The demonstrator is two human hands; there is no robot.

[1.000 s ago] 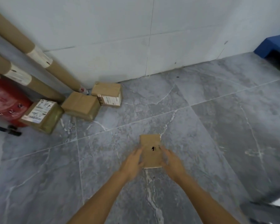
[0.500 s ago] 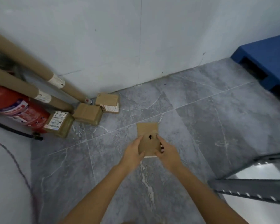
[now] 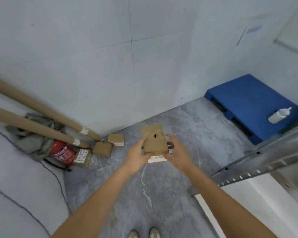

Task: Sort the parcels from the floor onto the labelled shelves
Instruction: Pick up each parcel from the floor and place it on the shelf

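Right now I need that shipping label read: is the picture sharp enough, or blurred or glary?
Head view: motion blur smears the parcel, its white label, the left hand and right hand, so the text is unreadable; light is even, no glare; wide-angle bends the wall seam.

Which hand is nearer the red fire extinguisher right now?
Left. The left hand holds the parcel on the edge toward the fire extinguisher, which lies off to its left; the right hand holds the opposite edge, farther away.
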